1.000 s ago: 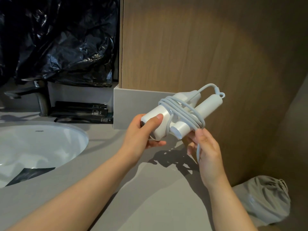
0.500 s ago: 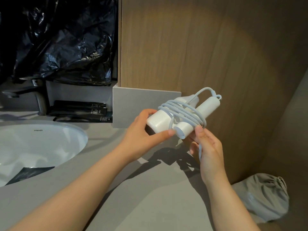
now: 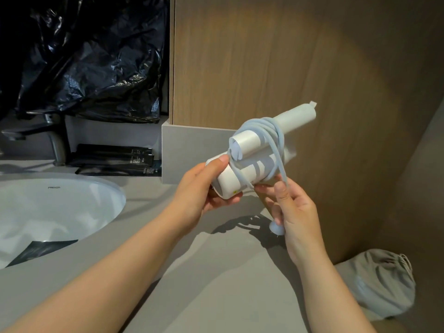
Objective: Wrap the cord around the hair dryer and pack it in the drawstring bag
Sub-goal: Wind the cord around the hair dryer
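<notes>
Since the left hand (image 3: 204,191) turned the hair dryer (image 3: 247,141), its handle points to 1 o'clock; that hand grips the body, and the right hand (image 3: 298,212) pinches the cord (image 3: 262,123) tail. Wrapping looks nearly done; the drawstring bag (image 3: 382,284) waits at 4 o'clock.

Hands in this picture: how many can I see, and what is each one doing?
2. The left hand grips the hair dryer by its body; the right hand pinches the cord just beside it.
</notes>
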The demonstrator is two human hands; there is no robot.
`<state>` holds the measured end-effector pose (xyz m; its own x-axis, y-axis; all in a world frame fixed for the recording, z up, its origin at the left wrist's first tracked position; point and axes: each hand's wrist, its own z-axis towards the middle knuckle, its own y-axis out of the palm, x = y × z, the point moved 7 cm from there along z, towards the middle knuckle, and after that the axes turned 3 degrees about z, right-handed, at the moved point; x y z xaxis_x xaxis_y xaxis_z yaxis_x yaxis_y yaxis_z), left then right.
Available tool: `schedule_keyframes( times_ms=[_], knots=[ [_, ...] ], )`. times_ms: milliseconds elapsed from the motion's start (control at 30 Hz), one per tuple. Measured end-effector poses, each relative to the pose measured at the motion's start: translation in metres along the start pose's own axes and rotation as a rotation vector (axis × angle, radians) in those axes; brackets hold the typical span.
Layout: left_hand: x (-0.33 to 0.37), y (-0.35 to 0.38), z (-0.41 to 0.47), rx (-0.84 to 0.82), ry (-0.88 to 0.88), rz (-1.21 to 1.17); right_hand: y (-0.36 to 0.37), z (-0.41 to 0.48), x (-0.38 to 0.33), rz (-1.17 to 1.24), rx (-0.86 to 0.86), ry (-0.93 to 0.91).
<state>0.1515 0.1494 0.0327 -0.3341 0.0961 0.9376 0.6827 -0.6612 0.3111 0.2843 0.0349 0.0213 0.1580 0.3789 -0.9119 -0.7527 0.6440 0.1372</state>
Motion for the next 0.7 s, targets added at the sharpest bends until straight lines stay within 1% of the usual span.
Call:
schedule_keyframes(
  times_ms=[100,233,367,500,567,633,667,700],
  knots=[
    [-0.004,0.003,0.0,-0.02,-0.034,-0.027,0.001,-0.001,0.002,0.053,-0.027,0.0],
    [-0.007,0.002,0.0,-0.03,-0.068,-0.024,0.006,-0.001,0.01,0.084,-0.071,0.086],
    [-0.009,0.003,0.001,-0.113,-0.087,0.026,0.002,-0.002,0.007,-0.041,-0.023,0.095],
    [-0.009,0.012,-0.001,-0.208,-0.036,0.131,-0.002,-0.004,0.004,-0.096,0.038,0.088],
    [-0.007,0.009,0.0,-0.169,0.038,0.264,-0.001,-0.005,0.004,-0.107,0.051,0.09],
    [-0.001,0.002,0.001,-0.043,0.158,0.457,-0.001,-0.006,0.003,-0.116,0.063,0.078],
    [0.0,-0.001,0.001,0.017,0.198,0.513,-0.001,-0.006,0.003,-0.122,0.068,0.071],
    [0.001,-0.004,0.0,0.044,0.207,0.512,-0.002,-0.006,0.003,-0.13,0.071,0.065]
  ],
)
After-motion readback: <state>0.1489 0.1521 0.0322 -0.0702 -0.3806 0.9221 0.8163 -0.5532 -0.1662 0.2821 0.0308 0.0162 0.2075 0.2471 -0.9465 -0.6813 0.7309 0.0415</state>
